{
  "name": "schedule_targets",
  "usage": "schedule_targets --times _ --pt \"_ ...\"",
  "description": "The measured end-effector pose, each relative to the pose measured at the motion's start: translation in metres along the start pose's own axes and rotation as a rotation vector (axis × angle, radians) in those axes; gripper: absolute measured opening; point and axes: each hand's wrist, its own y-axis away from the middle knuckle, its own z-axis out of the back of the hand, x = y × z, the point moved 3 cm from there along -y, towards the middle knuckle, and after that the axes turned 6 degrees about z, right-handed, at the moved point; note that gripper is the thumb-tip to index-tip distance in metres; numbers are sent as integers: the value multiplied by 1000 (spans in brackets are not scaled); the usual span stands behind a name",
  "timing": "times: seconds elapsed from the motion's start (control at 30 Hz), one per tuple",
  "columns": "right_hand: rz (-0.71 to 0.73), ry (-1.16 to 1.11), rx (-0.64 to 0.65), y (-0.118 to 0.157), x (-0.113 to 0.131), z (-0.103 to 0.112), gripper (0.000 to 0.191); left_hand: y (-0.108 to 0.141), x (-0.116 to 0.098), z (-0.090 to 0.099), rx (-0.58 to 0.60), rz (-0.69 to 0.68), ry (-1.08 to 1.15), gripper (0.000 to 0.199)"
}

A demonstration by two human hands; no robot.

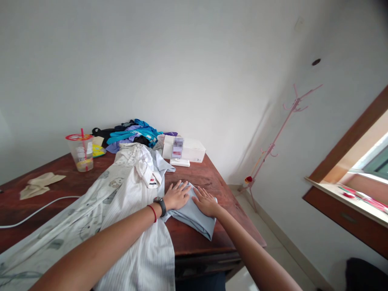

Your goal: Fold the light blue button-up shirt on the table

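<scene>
A folded grey-blue garment point(194, 220) lies near the right end of the dark wooden table point(224, 224). Flat on its upper left part rests my left hand point(177, 196), fingers spread. My right hand point(206, 201) presses on its upper right side, fingers stretched out. Just left of it, a white striped shirt point(136, 230) is laid out under my left forearm and hangs over the front edge. Beside that shirt, a white printed garment point(87, 214) stretches toward the lower left. Part of the folded garment is hidden under my hands.
A pile of blue, purple and black clothes point(136, 133) sits at the back. Nearby are a white box point(192, 149) and a plastic cup point(81, 155) with a straw. A cloth scrap point(41, 186) and white cable point(36, 214) lie left. A pink coat stand point(273, 141) stands right.
</scene>
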Motion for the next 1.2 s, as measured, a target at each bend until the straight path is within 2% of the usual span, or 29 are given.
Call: schedule_targets --times 0.2,0.47,1.2 --pt "-100 -14 -24 -16 7 3 73 3 0 0 -22 -23 -14 59" --pt "-88 -12 -59 -20 6 1 74 3 1 -3 -70 -25 4 59" --pt "-122 16 11 -22 7 1 73 1 5 -9 -134 -28 61 56"
